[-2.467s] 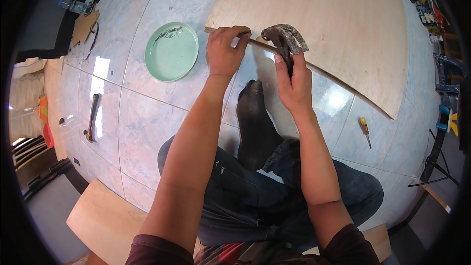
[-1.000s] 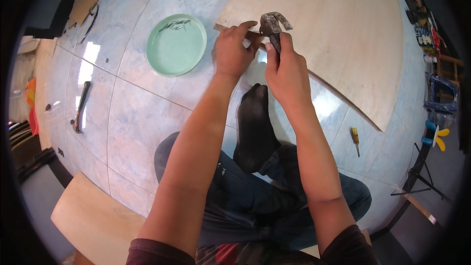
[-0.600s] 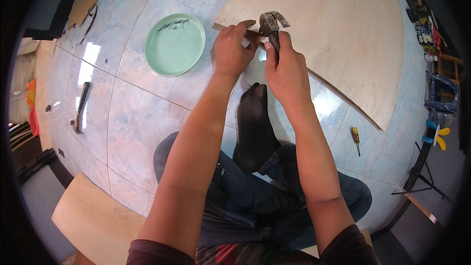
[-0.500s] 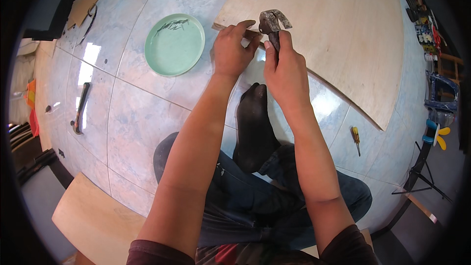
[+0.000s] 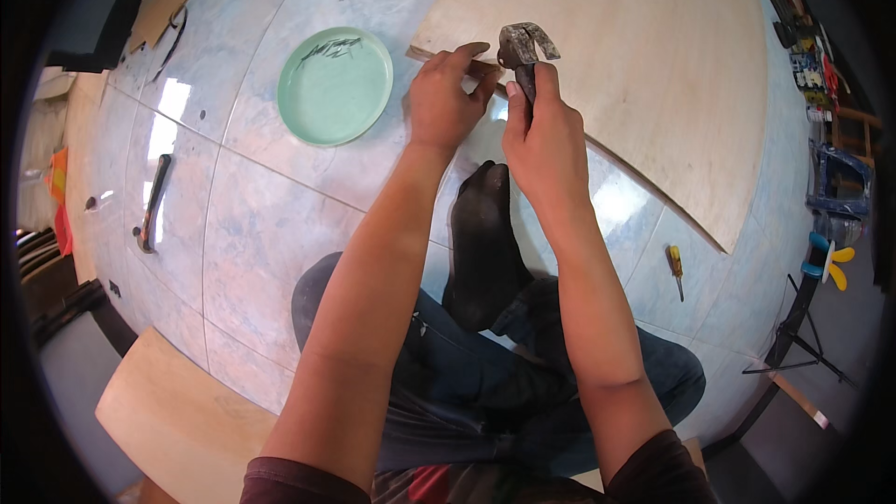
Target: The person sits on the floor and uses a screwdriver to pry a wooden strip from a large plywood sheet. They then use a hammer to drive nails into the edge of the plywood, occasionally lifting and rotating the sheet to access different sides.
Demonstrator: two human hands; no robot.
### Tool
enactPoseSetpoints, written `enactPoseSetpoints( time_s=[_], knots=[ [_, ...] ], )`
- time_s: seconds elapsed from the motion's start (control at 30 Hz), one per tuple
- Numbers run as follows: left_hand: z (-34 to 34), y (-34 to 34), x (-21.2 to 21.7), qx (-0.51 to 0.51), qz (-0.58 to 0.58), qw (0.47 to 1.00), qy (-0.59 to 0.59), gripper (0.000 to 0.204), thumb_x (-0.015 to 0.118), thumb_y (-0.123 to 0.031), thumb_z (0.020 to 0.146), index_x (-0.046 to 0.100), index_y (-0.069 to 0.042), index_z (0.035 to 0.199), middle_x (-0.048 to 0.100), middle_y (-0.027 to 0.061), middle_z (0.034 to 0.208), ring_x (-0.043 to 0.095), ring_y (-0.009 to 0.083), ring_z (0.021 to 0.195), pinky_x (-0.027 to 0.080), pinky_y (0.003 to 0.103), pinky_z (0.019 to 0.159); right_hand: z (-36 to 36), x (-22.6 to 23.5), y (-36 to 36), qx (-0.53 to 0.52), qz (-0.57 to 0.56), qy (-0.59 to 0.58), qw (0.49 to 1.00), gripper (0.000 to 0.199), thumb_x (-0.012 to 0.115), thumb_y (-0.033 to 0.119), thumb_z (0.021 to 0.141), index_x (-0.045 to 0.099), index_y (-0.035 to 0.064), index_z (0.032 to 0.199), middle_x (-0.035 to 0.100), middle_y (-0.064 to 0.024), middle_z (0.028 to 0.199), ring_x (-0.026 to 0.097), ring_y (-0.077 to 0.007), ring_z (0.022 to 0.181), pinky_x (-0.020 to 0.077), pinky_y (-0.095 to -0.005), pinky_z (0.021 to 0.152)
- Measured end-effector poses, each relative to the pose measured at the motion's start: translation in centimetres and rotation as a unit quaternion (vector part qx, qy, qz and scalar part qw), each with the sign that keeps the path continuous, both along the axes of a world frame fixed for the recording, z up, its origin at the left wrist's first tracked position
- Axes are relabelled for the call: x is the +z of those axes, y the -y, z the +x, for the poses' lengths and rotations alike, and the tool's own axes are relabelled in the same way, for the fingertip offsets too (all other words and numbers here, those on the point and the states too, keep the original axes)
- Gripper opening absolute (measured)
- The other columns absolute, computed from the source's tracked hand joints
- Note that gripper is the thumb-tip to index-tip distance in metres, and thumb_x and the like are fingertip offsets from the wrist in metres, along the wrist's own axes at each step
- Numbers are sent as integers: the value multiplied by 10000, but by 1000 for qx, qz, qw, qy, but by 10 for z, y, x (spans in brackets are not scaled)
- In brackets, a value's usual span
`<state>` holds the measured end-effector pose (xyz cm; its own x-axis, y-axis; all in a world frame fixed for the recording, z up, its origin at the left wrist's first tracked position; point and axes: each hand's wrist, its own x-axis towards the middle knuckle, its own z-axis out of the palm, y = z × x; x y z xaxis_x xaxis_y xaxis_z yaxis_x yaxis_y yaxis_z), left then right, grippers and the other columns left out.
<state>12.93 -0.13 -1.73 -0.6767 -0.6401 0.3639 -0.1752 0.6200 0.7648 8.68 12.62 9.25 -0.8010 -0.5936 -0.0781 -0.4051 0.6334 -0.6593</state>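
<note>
My right hand (image 5: pixel 546 140) is closed round the dark handle of a claw hammer (image 5: pixel 525 45), thumb along the grip. The worn metal head is raised with its claw to the right. Just left of it, my left hand (image 5: pixel 446 101) rests at the near edge of a large pale plywood board (image 5: pixel 635 65). Its thumb and forefinger come together there, close to the hammer's striking face. Whatever sits between those fingertips is too small and too covered to make out. Left of that hand, a round mint-green tray (image 5: pixel 334 103) holds several dark nails (image 5: pixel 329 49) along its far side.
A second hammer (image 5: pixel 153 205) lies on the tiled floor at the left. A yellow-handled screwdriver (image 5: pixel 675 271) lies right of my knee. My socked foot (image 5: pixel 485 243) is beneath my hands. A curved wooden panel (image 5: pixel 182 411) is at lower left, and a black stand (image 5: pixel 803 336) at right.
Both hands and the hammer hold almost the same place; the whole view has shifted only slightly.
</note>
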Motion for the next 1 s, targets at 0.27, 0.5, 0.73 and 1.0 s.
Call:
enactPoseSetpoints(
  time_s=[0.27, 0.5, 0.73, 1.0],
  knots=[
    [1, 5, 2, -26, -17, 1000, 3, 507, 864, -175, 789, 720, -99, 1269, 798, 69, 974, 733, 289, 963, 594, 432, 837, -2, 10, -4, -21, -41, 10, 999, 211, 550, 171, 1081, 486, -3, 1180, 710, -291, 811, 707, -510, 782, 529, -586, 656],
    [0, 37, 24, -114, 92, 989, 13, 626, 858, -227, 777, 685, -91, 1363, 800, 77, 1031, 718, 327, 1032, 582, 442, 886, 3, 10, -22, -41, -68, 3, 997, 229, 563, 176, 1086, 538, -12, 1214, 721, -275, 833, 719, -491, 803, 530, -542, 689],
    [-4, 33, 4, 178, -114, 971, 111, 824, 900, -440, 770, 621, -119, 1476, 697, 149, 1361, 578, 320, 1352, 398, 557, 1115, 10, 5, -15, -46, -55, 12, 997, 231, 570, 174, 1086, 559, -20, 1210, 725, -273, 842, 725, -482, 802, 535, -528, 699],
    [-3, 30, 9, 129, 20, 976, 176, 952, 920, -476, 741, 552, -53, 1510, 686, 111, 1387, 546, 285, 1361, 223, 586, 1183, 8, 5, -1, -41, -41, 16, 998, 232, 570, 188, 1089, 552, -14, 1201, 730, -275, 840, 733, -481, 813, 544, -530, 712]
  ],
)
